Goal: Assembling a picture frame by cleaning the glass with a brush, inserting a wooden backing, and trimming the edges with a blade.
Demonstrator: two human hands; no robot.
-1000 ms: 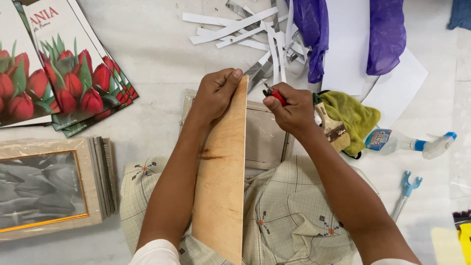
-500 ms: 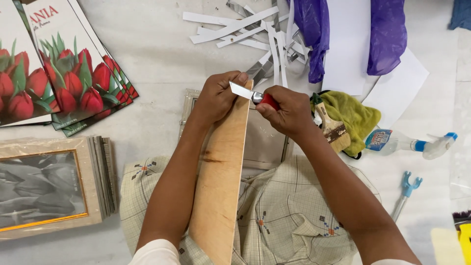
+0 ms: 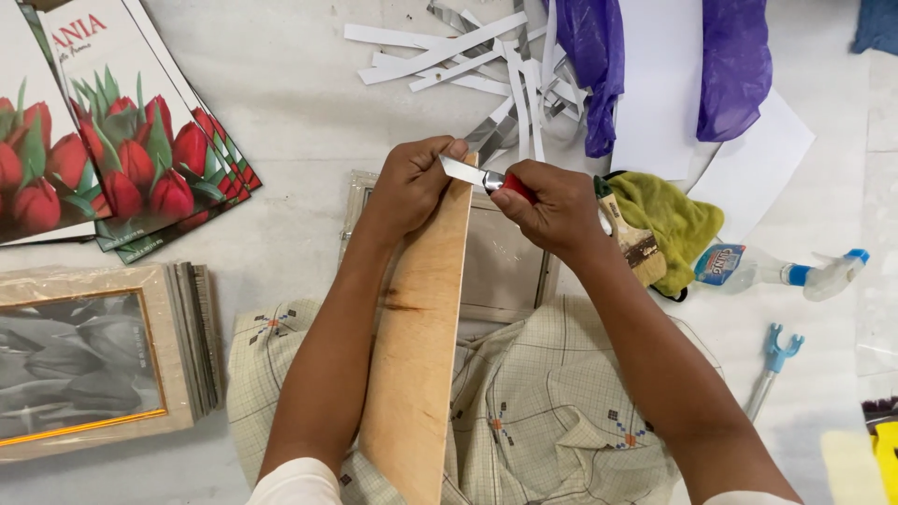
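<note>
Blade's right at the far tip of the board (image 3: 421, 327), so whatever trimming goes on here looks barely begun on this pass. A pile of strips (image 3: 468, 51) already lies near the far edge of the floor, so plenty of cutting looks done; I can't tell how much is left on this piece.

The board is a long tan plank running from the lap out toward the far side, resting over a frame (image 3: 505, 266) on the floor. The left hand (image 3: 412, 187) caps its far end, fingers curled over the tip and pressing down, forearm lying along the board's left edge. The right hand (image 3: 552, 206) comes in from the right, fingers closed tight around the red handle of a knife (image 3: 477, 175), blade pointing left and touching the board's top corner just by the left fingertips. Wrist is bent slightly inward.

A brush (image 3: 631, 238) and a yellow cloth (image 3: 673, 220) sit just right of that hand.
</note>
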